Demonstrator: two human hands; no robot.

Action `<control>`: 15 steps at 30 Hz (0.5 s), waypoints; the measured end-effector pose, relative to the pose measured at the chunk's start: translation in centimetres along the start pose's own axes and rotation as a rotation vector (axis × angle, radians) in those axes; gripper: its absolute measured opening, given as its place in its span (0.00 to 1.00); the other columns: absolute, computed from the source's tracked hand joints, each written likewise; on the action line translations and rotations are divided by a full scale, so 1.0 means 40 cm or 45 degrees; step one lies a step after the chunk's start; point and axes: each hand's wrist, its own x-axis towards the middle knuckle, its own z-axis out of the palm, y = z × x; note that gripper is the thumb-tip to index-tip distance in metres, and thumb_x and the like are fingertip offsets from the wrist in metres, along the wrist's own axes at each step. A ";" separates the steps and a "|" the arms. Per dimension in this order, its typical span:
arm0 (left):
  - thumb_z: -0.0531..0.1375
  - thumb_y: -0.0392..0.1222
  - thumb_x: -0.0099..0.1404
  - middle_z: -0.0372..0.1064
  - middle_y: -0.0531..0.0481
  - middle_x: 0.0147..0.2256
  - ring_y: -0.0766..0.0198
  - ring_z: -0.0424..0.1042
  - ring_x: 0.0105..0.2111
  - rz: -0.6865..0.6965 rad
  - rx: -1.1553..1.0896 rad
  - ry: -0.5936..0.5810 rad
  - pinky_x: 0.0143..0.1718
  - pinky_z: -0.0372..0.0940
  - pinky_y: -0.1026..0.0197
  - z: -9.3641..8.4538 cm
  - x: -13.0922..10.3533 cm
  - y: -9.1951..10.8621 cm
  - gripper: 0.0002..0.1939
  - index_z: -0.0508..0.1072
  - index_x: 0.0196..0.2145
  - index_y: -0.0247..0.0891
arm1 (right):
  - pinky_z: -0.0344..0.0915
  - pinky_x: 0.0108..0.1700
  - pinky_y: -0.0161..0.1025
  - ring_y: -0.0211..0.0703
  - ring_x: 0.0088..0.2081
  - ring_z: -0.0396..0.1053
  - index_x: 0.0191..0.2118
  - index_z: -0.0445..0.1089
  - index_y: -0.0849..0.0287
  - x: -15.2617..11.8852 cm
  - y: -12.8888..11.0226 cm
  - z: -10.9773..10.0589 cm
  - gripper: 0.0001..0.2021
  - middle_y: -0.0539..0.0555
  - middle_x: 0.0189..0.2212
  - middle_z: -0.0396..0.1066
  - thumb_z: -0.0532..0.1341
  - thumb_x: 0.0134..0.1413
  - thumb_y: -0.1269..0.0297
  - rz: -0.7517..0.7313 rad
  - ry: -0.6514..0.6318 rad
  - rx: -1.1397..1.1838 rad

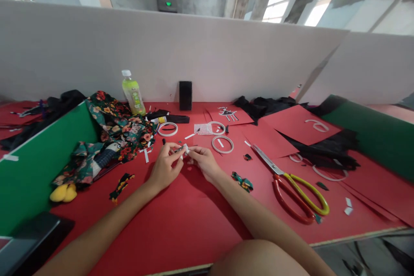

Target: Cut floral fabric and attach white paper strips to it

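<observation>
At left, floral fabric (113, 123) is lying bunched beside the green divider (45, 155). At centre, just above the red tabletop (174, 233), the left hand (166, 167) and the right hand (206, 162) are pinching a small white piece (185, 149) and partly hiding it. At right, a floral bow (243, 182) is lying beside the right forearm (249, 205); scissors (277, 171) are resting near red sheets (300, 125).

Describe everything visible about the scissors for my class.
The scissors have slim silver metal blades, apparently closed, meeting at a pivot. One large handle loop is red, the other yellow, with a smooth, plastic-looking surface. They lie on the red table, tips pointing away from the person, beside red paper. A dark green scrap shows by the handle ends. Nobody is holding them.
</observation>
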 end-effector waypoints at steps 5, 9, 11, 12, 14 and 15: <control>0.52 0.33 0.62 0.58 0.48 0.39 0.64 0.64 0.41 -0.077 -0.092 -0.003 0.46 0.64 0.57 0.001 0.009 0.001 0.18 0.71 0.49 0.42 | 0.60 0.25 0.31 0.28 0.19 0.59 0.28 0.75 0.62 0.004 -0.007 -0.011 0.13 0.47 0.19 0.68 0.69 0.33 0.61 0.014 -0.009 0.042; 0.51 0.33 0.63 0.57 0.49 0.39 0.65 0.64 0.42 -0.118 -0.117 -0.054 0.47 0.64 0.58 -0.003 0.008 -0.001 0.17 0.71 0.48 0.41 | 0.62 0.29 0.33 0.29 0.20 0.62 0.27 0.76 0.62 0.008 -0.005 -0.016 0.12 0.48 0.20 0.70 0.71 0.31 0.62 0.062 -0.016 0.036; 0.51 0.33 0.63 0.57 0.49 0.39 0.65 0.64 0.42 -0.117 -0.120 -0.066 0.48 0.64 0.58 -0.002 0.005 -0.003 0.17 0.71 0.48 0.40 | 0.62 0.28 0.34 0.31 0.21 0.63 0.27 0.76 0.62 0.010 -0.003 -0.019 0.13 0.50 0.21 0.71 0.71 0.30 0.62 0.081 -0.014 0.030; 0.51 0.33 0.63 0.57 0.49 0.39 0.65 0.64 0.43 -0.121 -0.122 -0.067 0.48 0.64 0.58 -0.001 0.003 -0.004 0.17 0.71 0.48 0.41 | 0.61 0.28 0.34 0.32 0.21 0.64 0.27 0.76 0.62 0.011 -0.001 -0.020 0.13 0.50 0.21 0.71 0.71 0.31 0.61 0.087 -0.017 0.031; 0.51 0.33 0.63 0.57 0.50 0.39 0.65 0.64 0.43 -0.123 -0.126 -0.062 0.48 0.64 0.59 0.002 -0.001 -0.006 0.17 0.71 0.48 0.41 | 0.61 0.28 0.34 0.32 0.22 0.65 0.27 0.76 0.61 0.012 0.002 -0.022 0.13 0.51 0.22 0.72 0.71 0.31 0.61 0.089 -0.032 0.040; 0.51 0.33 0.63 0.57 0.50 0.39 0.65 0.64 0.43 -0.121 -0.129 -0.057 0.48 0.64 0.59 0.004 -0.003 -0.007 0.18 0.70 0.49 0.42 | 0.62 0.29 0.34 0.32 0.23 0.65 0.27 0.76 0.61 0.013 0.004 -0.023 0.13 0.51 0.23 0.72 0.71 0.31 0.61 0.085 -0.040 0.047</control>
